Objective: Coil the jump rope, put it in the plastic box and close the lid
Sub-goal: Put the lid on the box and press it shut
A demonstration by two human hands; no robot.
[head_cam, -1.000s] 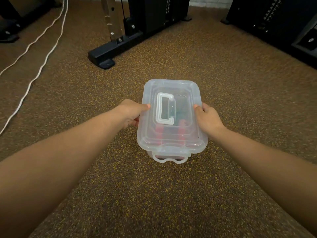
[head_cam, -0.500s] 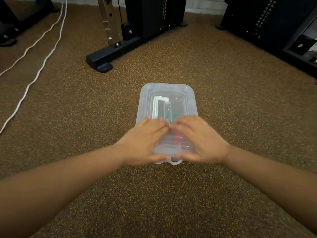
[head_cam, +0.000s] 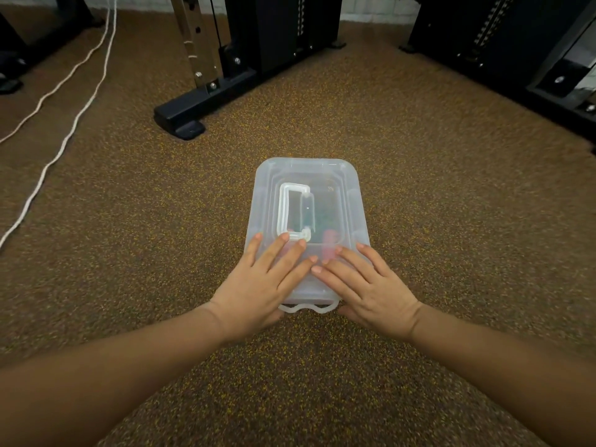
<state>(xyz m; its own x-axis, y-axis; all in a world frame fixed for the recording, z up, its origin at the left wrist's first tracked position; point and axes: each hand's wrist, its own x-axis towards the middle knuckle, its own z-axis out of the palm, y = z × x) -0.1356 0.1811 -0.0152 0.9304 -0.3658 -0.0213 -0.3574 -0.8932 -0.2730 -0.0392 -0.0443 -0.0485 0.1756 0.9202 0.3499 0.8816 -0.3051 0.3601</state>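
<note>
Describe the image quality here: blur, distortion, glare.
Head view: wide-angle distortion bends the forearms and splays the gym frame outward; edges smear. The centre stays sharp on the left hand, the right hand and the lid. No harsh glare; the lighting is soft and warm.

I see a floor that is brown with lots of tiny yellow dots all over it. The plastic box is see-through and a bit milky white. Its lid is the same cloudy clear colour. The handle on the lid is whiter. Through the lid I see something red and a bit of dark green inside. The latch at the near end is white too. Two thin ropes on the floor are white. The gym machine is black, with a shiny silver bar with dark holes in it. The other machine is black too. The wall at the back is white.
</note>
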